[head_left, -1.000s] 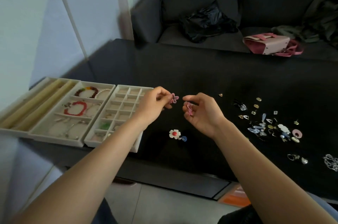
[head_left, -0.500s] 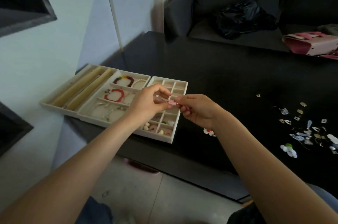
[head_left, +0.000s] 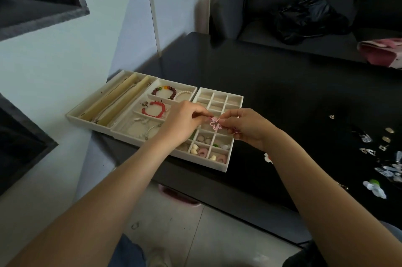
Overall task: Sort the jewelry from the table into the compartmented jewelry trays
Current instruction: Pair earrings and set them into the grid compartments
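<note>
- Left hand (head_left: 185, 124) and right hand (head_left: 248, 128) meet above the grid tray (head_left: 226, 165), fingertips of both pinching 1 pink flower charm (head_left: 215, 124) between them.
- The charm hangs over the tray's middle cells, not in any cell.
- Near cells hold rings (head_left: 204, 139), cream beads (head_left: 194, 149) and pink pieces (head_left: 221, 159).
- The bracelet tray (head_left: 121, 136) sits touching the grid tray's left side, with a red bracelet (head_left: 153, 110) and a dark beaded one (head_left: 165, 91).
- Loose jewelry (head_left: 382, 164) lies well apart on the black table (head_left: 282, 92), at the right.
</note>
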